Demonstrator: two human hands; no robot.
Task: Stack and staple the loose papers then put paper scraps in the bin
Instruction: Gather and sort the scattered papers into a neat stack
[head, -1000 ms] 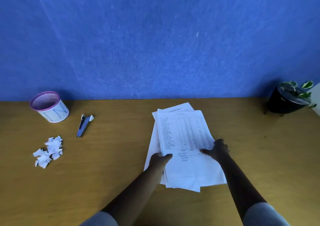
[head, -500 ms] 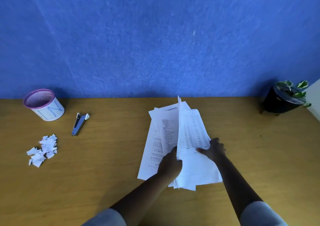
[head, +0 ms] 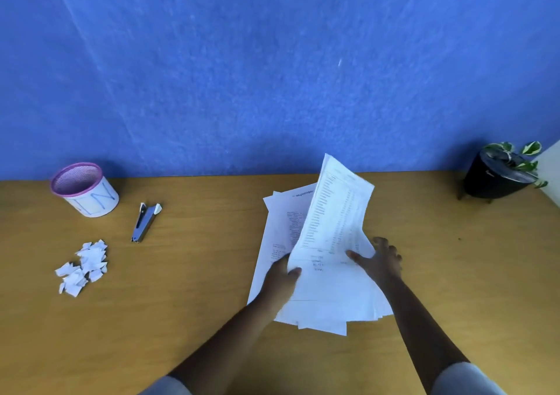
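Several loose white printed papers (head: 330, 273) sit at the table's middle, the top sheets lifted and tilted up, lower sheets (head: 278, 231) flat beneath. My left hand (head: 280, 279) grips the lifted sheets at their left edge, thumb on top. My right hand (head: 378, 261) holds their right edge, thumb across the page. A blue-grey stapler (head: 145, 223) lies to the left, partly open. White paper scraps (head: 83, 265) are heaped at the front left. The white bin (head: 86, 190) with a pink rim stands at the back left.
The wooden table (head: 197, 288) ends at a blue wall (head: 272, 76) behind. A black pot with a green plant (head: 500, 173) stands at the back right corner.
Both hands have lifted the top sheets off the table and tilted them upright. The lower sheets stay flat.
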